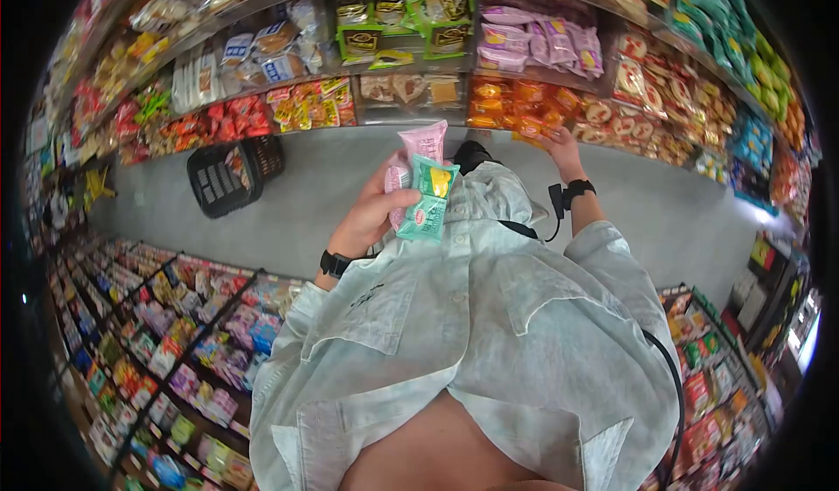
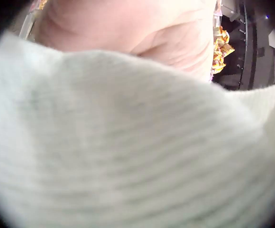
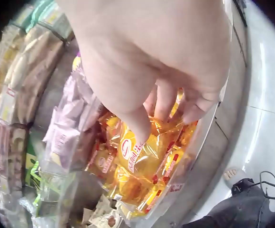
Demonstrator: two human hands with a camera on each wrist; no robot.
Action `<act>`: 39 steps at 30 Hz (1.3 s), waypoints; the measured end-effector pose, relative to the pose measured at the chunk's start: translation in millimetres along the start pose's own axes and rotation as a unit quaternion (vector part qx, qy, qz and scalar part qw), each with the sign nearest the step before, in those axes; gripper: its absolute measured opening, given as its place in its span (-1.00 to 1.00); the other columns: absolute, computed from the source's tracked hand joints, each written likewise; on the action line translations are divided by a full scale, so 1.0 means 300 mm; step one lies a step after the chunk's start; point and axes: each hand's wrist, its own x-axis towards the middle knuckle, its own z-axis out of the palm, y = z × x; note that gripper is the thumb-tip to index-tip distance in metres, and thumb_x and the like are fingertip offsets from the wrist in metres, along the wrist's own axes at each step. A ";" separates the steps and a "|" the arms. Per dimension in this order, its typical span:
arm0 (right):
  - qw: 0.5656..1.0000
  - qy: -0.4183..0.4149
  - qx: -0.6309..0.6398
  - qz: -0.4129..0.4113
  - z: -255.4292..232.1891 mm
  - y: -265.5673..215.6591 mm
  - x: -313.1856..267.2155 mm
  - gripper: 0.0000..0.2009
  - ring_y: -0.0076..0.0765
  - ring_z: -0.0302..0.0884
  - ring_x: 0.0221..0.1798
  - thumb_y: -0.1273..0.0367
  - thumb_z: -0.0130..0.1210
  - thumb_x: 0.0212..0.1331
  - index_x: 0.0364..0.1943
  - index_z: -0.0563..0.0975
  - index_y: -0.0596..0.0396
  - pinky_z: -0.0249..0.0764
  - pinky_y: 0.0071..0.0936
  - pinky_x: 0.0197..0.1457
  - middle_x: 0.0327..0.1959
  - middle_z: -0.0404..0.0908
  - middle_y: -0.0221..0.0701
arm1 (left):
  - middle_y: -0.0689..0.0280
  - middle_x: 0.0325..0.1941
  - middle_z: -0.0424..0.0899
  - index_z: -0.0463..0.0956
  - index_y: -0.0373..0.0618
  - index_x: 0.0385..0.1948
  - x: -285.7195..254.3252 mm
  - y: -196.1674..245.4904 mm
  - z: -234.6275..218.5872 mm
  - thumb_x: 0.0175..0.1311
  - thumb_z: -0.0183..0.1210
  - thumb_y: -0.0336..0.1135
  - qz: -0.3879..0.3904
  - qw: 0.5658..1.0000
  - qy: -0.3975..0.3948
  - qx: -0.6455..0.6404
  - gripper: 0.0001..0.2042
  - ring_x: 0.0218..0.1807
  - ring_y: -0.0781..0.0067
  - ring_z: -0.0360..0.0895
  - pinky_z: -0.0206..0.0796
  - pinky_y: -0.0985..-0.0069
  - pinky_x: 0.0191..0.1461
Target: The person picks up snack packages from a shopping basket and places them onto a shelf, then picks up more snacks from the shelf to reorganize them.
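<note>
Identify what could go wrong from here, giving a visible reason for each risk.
The right hand pinches an orange packet packed tightly among others, so neighbours might get dragged out with it. The left hand grips pink packets and a green packet together, so one could slip out. The black basket stands on the floor to the left, where a foot might later catch it.

Purple bags (image 1: 559,44) sit on the shelf (image 1: 398,118), with green and black bags (image 1: 446,38) just left of them. Red packets (image 1: 238,118) lie lower down, next to some yellow packets (image 1: 312,107). Blue bags (image 1: 753,143) are way over on the right, and the floor (image 1: 301,224) is grey and shiny
</note>
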 end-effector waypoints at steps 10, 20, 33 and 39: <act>0.974 0.053 -0.214 -0.050 0.090 0.071 0.261 -0.47 -0.24 0.73 -0.03 0.30 0.49 0.05 0.12 0.55 0.12 0.58 -0.37 0.09 -0.15 0.78 -0.33 | 0.18 0.35 0.52 0.18 -0.24 0.46 -0.012 -0.103 0.179 0.22 0.30 -0.49 0.049 0.990 0.130 0.002 -0.27 0.33 0.38 0.50 0.32 0.40 0.41; 0.985 -0.010 -0.137 -0.102 0.039 0.063 0.175 -0.58 -0.36 0.68 -0.16 0.19 0.45 0.16 -0.03 0.54 0.08 0.59 -0.38 -0.04 -0.22 0.71 -0.36 | 0.28 0.26 0.53 0.11 -0.22 0.50 0.117 -0.127 0.198 0.28 0.27 -0.52 0.037 0.991 0.127 0.032 -0.26 0.22 0.47 0.53 0.41 0.45 0.29; 0.937 -0.299 0.176 -0.048 -0.107 -0.559 -0.432 -0.39 -0.34 0.54 0.23 0.15 0.14 0.48 0.51 0.19 -0.14 0.57 -0.25 0.25 0.23 0.51 -0.40 | 0.28 0.21 0.56 0.23 -0.14 0.39 0.602 -0.081 0.425 0.30 0.35 -0.42 -0.036 0.968 0.004 0.250 -0.35 0.22 0.48 0.52 0.40 0.46 0.30; 0.933 -0.175 0.309 -0.064 -0.144 -0.461 -0.363 -0.44 -0.36 0.56 0.18 0.36 0.10 0.44 0.48 0.23 -0.16 0.60 -0.22 0.19 0.20 0.54 -0.37 | 0.13 0.02 0.63 0.27 -0.26 0.26 0.778 -0.079 0.424 0.22 0.36 -0.37 0.013 0.936 0.039 0.349 -0.40 -0.10 0.35 0.69 0.55 0.46 -0.06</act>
